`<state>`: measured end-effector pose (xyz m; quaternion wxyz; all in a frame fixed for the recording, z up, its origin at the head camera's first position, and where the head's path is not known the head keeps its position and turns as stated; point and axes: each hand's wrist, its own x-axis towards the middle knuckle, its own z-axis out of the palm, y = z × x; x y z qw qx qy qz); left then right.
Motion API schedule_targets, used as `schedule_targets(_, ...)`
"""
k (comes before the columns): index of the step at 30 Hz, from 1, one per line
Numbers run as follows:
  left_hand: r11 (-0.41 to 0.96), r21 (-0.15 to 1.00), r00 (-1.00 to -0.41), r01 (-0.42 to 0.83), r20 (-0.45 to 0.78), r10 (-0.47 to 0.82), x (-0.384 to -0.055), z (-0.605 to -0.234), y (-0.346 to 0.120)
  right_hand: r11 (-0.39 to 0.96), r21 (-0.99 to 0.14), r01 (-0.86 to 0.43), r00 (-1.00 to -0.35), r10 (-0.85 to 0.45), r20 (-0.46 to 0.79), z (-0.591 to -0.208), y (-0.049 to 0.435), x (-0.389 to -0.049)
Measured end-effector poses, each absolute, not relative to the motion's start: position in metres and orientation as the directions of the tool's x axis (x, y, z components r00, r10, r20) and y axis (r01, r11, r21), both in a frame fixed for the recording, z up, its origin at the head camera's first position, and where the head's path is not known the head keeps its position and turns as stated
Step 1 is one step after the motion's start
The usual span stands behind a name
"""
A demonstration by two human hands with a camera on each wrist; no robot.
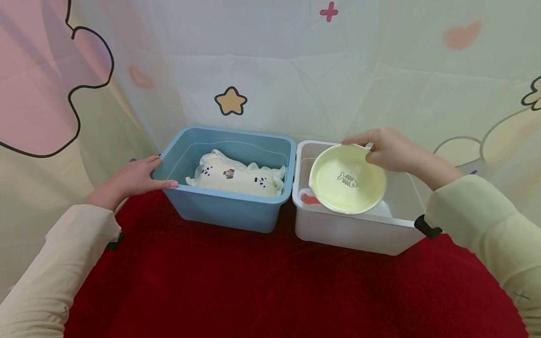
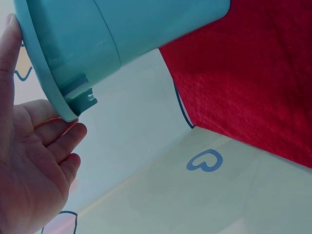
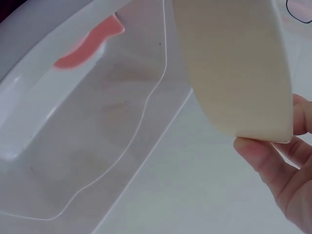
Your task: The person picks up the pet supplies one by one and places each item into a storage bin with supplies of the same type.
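Observation:
In the head view my right hand pinches the rim of a pale yellow bowl with a fishbone drawing inside. The bowl is tilted with its inside toward me, over the white bin. From the right wrist, the bowl shows its plain outer side, thumb and fingers at its edge. My left hand rests at the near left corner of the blue bin, fingers loosely bent against the rim. A cream pillow with ruffled edges and small animal prints lies in that bin.
Both bins stand side by side on a red cloth. A coral-red patch shows inside the white bin, partly covered by the bowl in the head view. Behind the bins hangs a pale printed curtain.

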<state>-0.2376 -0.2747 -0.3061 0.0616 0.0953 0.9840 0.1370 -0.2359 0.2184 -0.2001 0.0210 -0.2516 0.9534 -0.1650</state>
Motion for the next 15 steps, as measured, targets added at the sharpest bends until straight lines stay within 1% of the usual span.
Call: schedule_targets(15,0.946,0.287,-0.975,0.148,-0.120,0.189,-0.237,-0.304,-0.273,0.832,-0.327,-0.449,-0.886,-0.463,0.038,-0.200,0.223,-0.248)
